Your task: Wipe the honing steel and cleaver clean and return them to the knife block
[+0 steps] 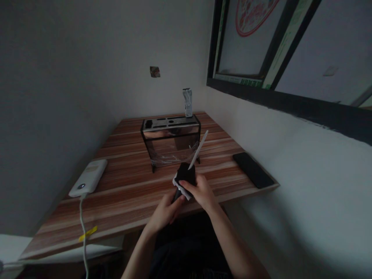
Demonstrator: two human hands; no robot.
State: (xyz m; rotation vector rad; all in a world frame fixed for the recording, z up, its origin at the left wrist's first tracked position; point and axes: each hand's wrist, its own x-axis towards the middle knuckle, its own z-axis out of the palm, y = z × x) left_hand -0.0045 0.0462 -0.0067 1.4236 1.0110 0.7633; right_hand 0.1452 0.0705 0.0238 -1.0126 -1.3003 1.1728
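Note:
My left hand [165,211] is closed around the dark handle [176,195] of a knife, low over the table's front edge. The knife's pale, narrow blade [198,149] points up and to the right. A black cloth [186,173] with a whitish edge covers the lower blade. My right hand [202,190] grips this cloth, thumb on top, just above my left hand. Beyond both hands stands a knife rack [171,123] with a slotted top, dark frame and shiny see-through front with crumpled clear film low down.
On the rack's right end stands a narrow grey-white crinkled item [188,102]. A white power bank [89,178] lies at left, its cable [83,224] running over the front edge past yellow tape [88,233]. A black phone [252,169] lies at right beside the wall.

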